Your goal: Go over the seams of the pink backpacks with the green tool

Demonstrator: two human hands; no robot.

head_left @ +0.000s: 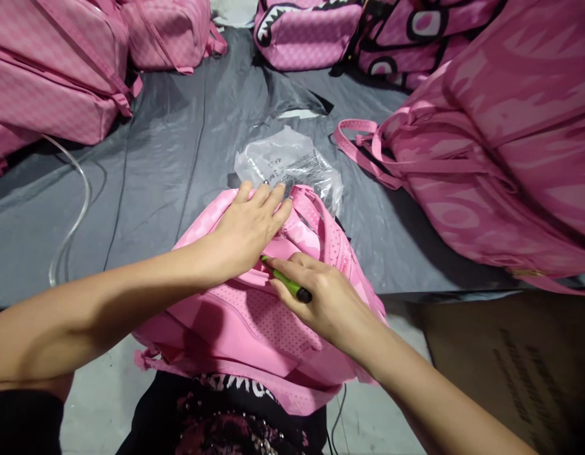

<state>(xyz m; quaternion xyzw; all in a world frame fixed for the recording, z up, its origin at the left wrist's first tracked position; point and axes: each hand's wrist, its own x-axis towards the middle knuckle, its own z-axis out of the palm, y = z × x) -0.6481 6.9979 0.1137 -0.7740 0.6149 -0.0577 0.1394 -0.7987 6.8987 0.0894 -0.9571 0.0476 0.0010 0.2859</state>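
Observation:
A pink backpack (268, 341) lies across my lap and against the table edge, its dotted mesh back panel and straps facing up. My left hand (254, 221) rests palm down on the top of the backpack, fingers stretched and slightly apart. In my right hand (321, 291) is a slim green tool with a black end (290, 284), gripped between thumb and fingers. Its far tip meets the pink fabric close below my left palm; what it touches there is hard to make out. A clear printed plastic bag (292, 164) lies just beyond the backpack's top.
Large pink backpacks stand at the left (60, 69) and right (501, 158). More pink bags (311, 35) line the back of the grey-covered table (164, 158). A clear tube (81, 208) curves over the left side. Below right is a brown cardboard box (510, 373).

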